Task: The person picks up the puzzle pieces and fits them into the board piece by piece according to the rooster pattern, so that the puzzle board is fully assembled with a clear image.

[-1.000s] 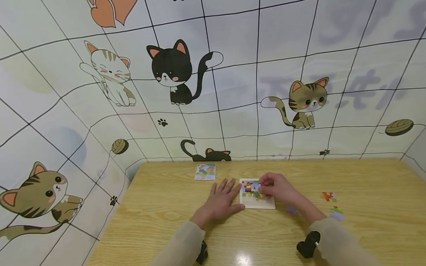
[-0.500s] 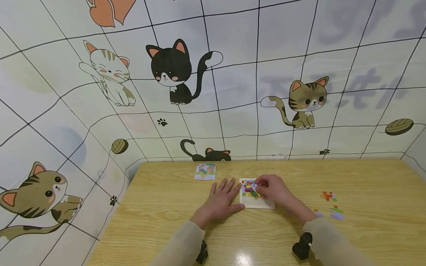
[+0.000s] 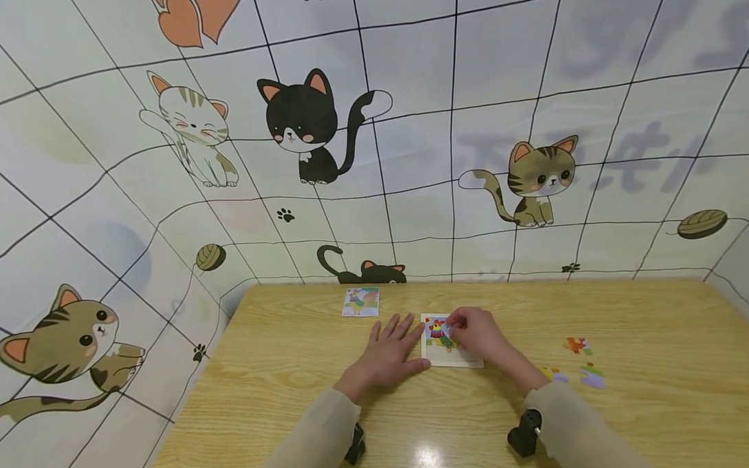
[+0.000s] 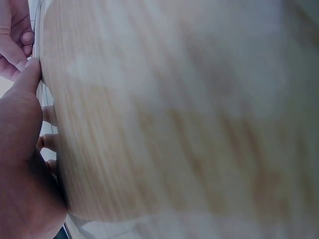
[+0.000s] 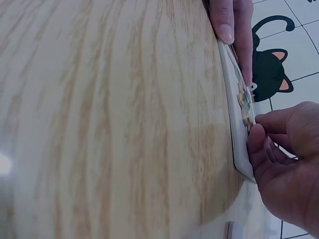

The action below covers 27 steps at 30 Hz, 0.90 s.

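A white puzzle tray [image 3: 463, 362] [image 5: 234, 122] lies on the wooden table [image 3: 653, 409], with colourful pieces [image 3: 438, 330] fitted in its upper left part. My left hand [image 3: 393, 350] rests flat on the table, fingers straight, thumb against the tray's left edge. My right hand [image 3: 475, 332] [image 5: 279, 164] is over the tray with curled fingers, pinching a small puzzle piece down among the fitted ones. In the left wrist view my left hand [image 4: 22, 144] lies against the blurred table surface.
Loose puzzle pieces lie to the right: an orange one [image 3: 576, 346], a pale purple one [image 3: 592, 376] and a small one [image 3: 552, 373] by my right forearm. A picture card [image 3: 361, 301] sits near the back edge. The cat-patterned wall [image 3: 414, 159] borders the table's back and left.
My right hand has slid a little to the left over the tray, bringing its piece toward the fitted ones. My right forearm shifted left, uncovering a piece. The left hand has stayed put.
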Available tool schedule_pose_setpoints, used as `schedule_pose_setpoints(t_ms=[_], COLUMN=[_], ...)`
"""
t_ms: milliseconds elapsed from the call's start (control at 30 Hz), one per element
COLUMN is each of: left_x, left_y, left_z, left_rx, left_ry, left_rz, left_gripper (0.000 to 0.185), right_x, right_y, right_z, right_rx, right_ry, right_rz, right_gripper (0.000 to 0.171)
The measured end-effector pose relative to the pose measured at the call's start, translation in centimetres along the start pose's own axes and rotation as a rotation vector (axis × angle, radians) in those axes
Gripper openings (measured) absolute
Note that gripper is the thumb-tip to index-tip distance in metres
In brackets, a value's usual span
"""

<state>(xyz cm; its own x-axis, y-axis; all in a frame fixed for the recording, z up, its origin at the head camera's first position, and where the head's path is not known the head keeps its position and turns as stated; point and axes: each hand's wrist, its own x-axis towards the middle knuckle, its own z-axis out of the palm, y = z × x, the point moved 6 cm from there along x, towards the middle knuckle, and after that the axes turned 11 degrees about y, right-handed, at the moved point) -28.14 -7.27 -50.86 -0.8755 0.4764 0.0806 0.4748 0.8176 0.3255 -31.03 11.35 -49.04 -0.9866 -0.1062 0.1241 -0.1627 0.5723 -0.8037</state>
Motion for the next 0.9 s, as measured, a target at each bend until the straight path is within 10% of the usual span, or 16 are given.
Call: schedule_pose_setpoints(t_ms=[900], left_x=[-0.1], left_y=[0.2], left_z=[-0.1], left_rx=[0.004], left_ry=[-0.013], left_rz=[0.002], left_gripper=[0.074], right_x=[-1.3], right_y=[0.1], right_z=[-0.1], right_rx=[0.006], right_ry=[-0.06], right_rz=[-0.24], right_gripper=[0.028])
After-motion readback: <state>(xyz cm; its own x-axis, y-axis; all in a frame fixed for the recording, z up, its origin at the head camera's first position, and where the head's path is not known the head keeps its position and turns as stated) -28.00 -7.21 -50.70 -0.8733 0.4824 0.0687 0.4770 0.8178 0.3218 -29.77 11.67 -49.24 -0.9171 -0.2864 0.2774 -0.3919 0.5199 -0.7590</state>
